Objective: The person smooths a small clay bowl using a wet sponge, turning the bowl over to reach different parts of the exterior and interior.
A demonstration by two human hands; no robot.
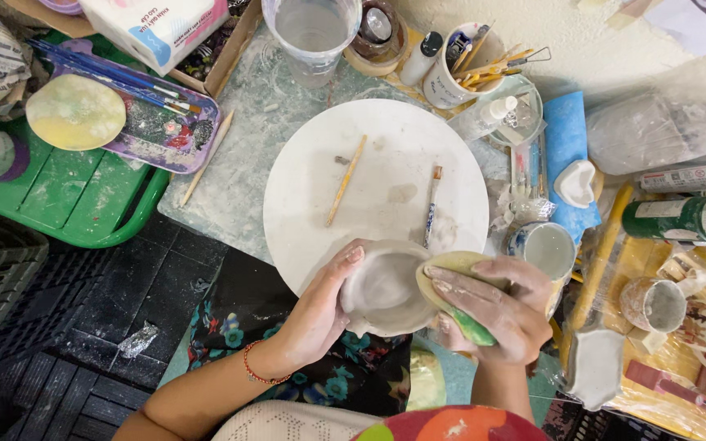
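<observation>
Bowl (383, 287) gripped by left hand (320, 306) at round board's (304, 204) near edge; right hand (500, 306) clasps sponge (451, 294)

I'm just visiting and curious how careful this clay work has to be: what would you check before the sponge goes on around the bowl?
1. Left hand cups the clay bowl wall: ok.
2. Right hand presses the sponge on the rim: ok.
3. Bowl sits over the round board edge, hand-supported: ok.
4. Sponge wetness: cannot tell.
5. Brush and wooden stick lie clear of the bowl: ok.
6. Cracks in the wall: cannot tell.
</observation>
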